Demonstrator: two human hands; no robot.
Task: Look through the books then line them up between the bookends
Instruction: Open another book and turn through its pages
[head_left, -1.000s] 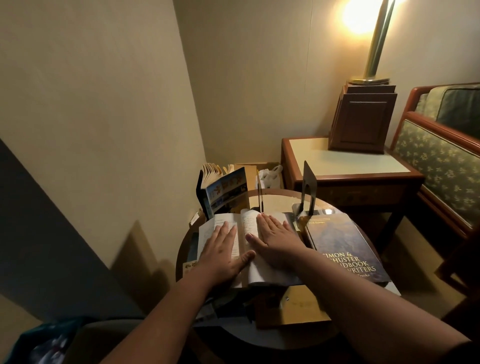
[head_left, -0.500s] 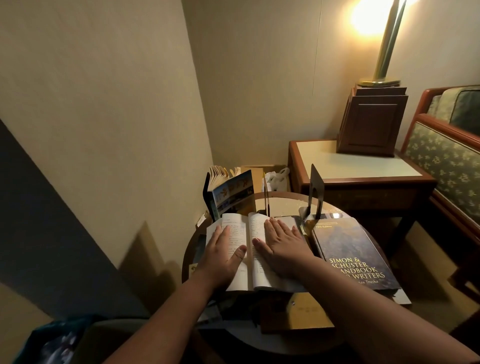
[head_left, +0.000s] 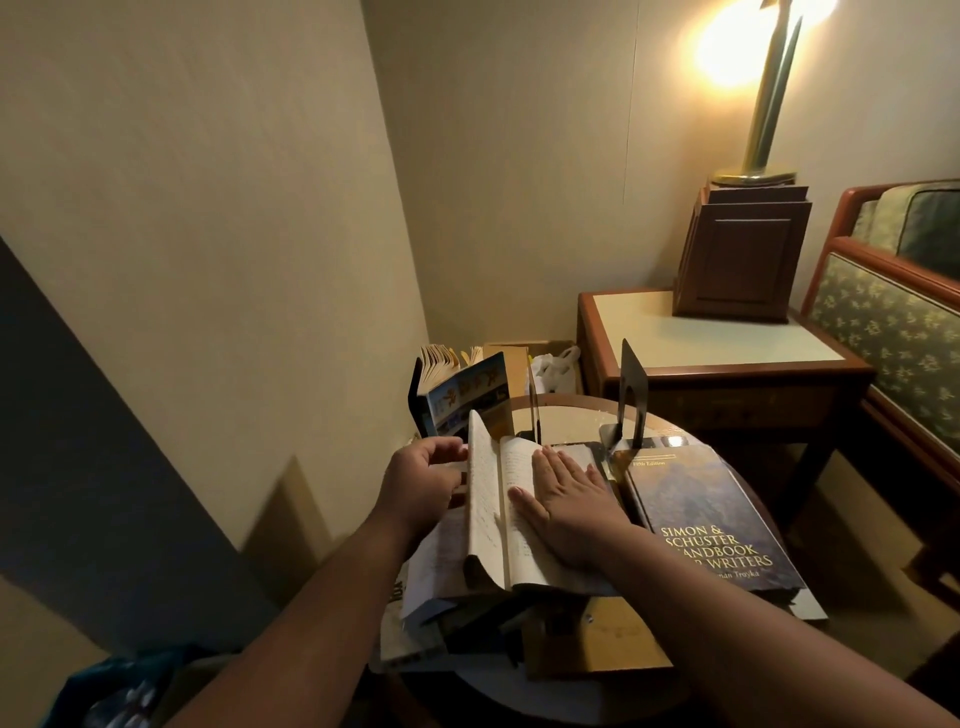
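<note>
While the left grip (head_left: 421, 483) pinches lifted pages of one open paperback (head_left: 491, 514), the right grip (head_left: 566, 506) lies flat-fingered on it; two metal bookends (head_left: 631, 369) stand beyond.

The handbook (head_left: 698, 501) is dark blue (pale lettering), the chair (head_left: 885, 343) green, floral-patterned.

An open book (head_left: 511, 525) lies under the flat right hand (head_left: 566, 499), its left pages held upright by the left hand (head_left: 421, 483), with a dark handbook (head_left: 711, 525) flat just right of it, a colourful book (head_left: 462, 397) standing beyond the left hand and a black bookend (head_left: 631, 400) beyond the right.
</note>
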